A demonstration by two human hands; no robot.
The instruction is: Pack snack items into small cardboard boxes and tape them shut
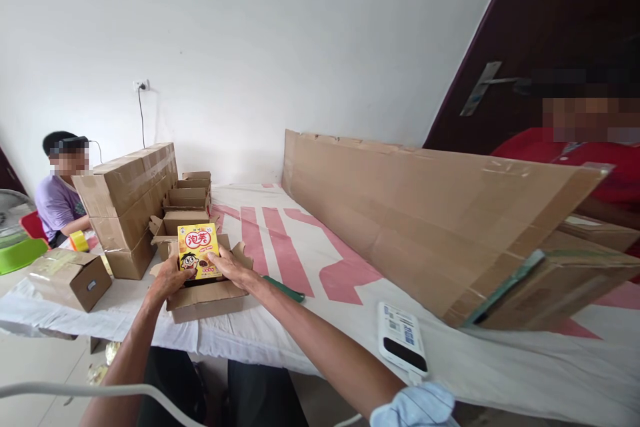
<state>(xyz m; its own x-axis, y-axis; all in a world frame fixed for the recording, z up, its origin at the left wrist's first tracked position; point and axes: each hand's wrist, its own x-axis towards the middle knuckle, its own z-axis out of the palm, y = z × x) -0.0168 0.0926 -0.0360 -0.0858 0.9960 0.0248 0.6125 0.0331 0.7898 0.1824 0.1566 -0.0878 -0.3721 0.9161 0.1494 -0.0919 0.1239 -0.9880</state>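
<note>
snack box (199,250), centre left: yellow, red-and-white logo, cartoon face | cartons (127,183): plain brown | table cover (450,353): white, pink bands | power bank (401,339), lower right: white, black panel

White wall (250,27), dark door (575,7), cloth-covered table (500,363)

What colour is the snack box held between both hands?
The snack box is yellow with a red-and-white logo; head view.

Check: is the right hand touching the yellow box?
Touching. The head view shows the right hand with fingers pressed on the lower right edge of the yellow box, no gap; the left hand grips the other side.
</note>
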